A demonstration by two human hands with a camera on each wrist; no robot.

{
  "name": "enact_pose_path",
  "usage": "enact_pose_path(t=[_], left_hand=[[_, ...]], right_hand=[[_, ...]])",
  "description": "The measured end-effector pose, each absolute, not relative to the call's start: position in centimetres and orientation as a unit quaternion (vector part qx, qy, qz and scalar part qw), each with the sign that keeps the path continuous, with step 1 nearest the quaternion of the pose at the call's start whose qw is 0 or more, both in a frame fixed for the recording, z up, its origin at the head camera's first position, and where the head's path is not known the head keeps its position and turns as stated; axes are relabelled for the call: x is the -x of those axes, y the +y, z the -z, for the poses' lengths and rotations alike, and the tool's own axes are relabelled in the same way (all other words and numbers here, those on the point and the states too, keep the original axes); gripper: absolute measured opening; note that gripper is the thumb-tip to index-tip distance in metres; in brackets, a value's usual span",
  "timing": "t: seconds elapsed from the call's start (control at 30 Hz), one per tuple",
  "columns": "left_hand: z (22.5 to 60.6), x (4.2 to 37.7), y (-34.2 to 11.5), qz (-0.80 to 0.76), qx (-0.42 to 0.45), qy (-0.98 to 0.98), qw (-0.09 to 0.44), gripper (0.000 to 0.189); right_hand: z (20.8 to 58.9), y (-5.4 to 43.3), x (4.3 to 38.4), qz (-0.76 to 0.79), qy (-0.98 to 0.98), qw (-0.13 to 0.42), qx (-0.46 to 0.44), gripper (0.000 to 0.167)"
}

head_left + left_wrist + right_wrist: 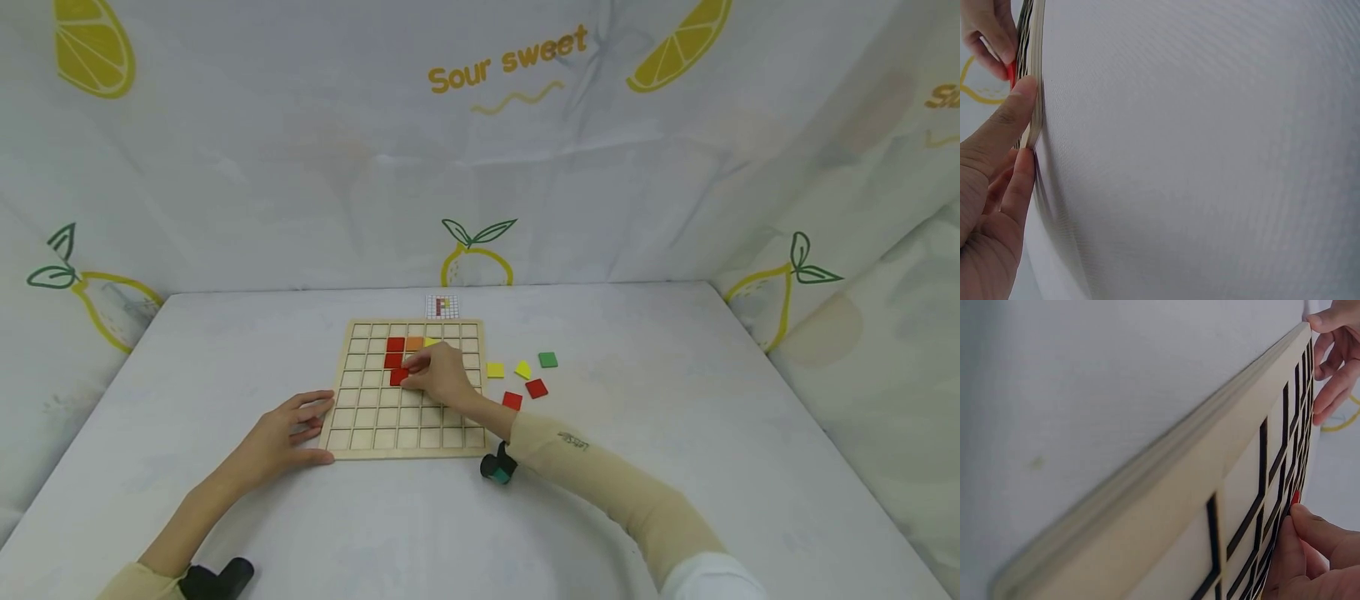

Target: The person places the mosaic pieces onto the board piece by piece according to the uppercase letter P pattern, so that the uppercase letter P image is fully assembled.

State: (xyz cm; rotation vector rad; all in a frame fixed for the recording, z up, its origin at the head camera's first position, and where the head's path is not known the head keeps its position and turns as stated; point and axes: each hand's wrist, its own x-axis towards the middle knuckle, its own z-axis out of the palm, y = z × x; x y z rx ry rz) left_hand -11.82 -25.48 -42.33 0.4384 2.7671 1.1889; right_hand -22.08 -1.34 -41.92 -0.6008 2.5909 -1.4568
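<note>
A wooden grid board [367, 417] lies on the white table. My left hand [281, 437] rests at its left edge, thumb at the near corner and fingers spread along the side. Over the middle of the board, my right hand [442, 375] pinches a red square tile [398, 377] between thumb and fingers, just below another red tile [393, 361]. Above these, a further red tile [395, 343], an orange tile [414, 343] and a partly hidden yellow tile [431, 342] form a row in the grid. The right wrist view shows the pinched tile's red edge [1296, 497] at the fingertips.
Right of the board lie loose tiles: a yellow square [495, 370], a yellow cut-corner piece [522, 369], a green one [548, 359] and two red ones [536, 388]. A small printed pattern card [442, 307] sits behind the board. Lemon-print cloth [337, 208] hangs around the table.
</note>
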Motion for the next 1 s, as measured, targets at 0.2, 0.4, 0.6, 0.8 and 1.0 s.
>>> enact_pose_path(t=[0.2,0.4,0.6,0.8,1.0], left_hand=[[42.3,11.8,-25.5,-0.394,-0.142,0.907,0.051,0.079],[42.2,11.7,-25.5,-0.396,-0.147,0.905,0.048,0.078],[42.4,11.8,-25.6,-0.393,-0.143,0.907,0.054,0.079],[42.4,11.8,-25.6,-0.393,-0.150,0.906,0.049,0.079],[42.3,11.8,-25.6,-0.383,-0.146,0.911,0.048,0.079]], right_hand=[[41.7,-1.7,22.0,0.480,0.852,0.063,0.202,0.017],[41.7,-1.8,22.0,0.486,0.850,0.069,0.193,0.017],[41.7,-2.1,21.9,0.493,0.845,0.074,0.194,0.016],[41.6,-1.9,21.9,0.501,0.839,0.077,0.198,0.015],[41.5,-0.8,22.0,0.522,0.828,0.069,0.193,0.016]])
